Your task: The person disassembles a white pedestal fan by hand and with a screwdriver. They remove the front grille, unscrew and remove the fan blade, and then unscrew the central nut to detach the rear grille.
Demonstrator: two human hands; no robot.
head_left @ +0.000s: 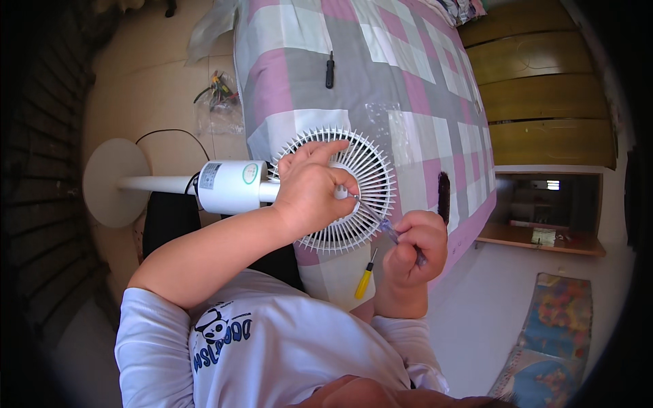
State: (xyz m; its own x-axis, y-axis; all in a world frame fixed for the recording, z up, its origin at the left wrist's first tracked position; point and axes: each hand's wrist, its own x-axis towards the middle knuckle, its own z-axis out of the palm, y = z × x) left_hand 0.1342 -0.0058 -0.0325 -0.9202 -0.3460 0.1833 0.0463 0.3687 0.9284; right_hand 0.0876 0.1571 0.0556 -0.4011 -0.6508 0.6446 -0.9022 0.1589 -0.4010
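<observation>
A white fan lies on its side, its round slatted grille (pixel 381 178) over the bed's edge and its motor housing (pixel 228 185) to the left. My left hand (pixel 314 187) rests over the grille. Its thumb and index finger pinch at the hub, around a tiny piece too small to name, while the other fingers spread upward. My right hand (pixel 416 248) is closed around a screwdriver with a clear purple handle (pixel 390 231). The screwdriver's thin shaft slants up to the left, its tip at the left fingertips. Just below the grille lies a yellow-handled screwdriver (pixel 364 282).
A black screwdriver (pixel 330 71) lies farther up the checked bedspread (pixel 299 81). Near the right edge is a dark, long object (pixel 443 196). The fan's round base (pixel 112 183) stands out left on its pole. A plastic bag (pixel 219 109) with coloured items is on the tiled floor.
</observation>
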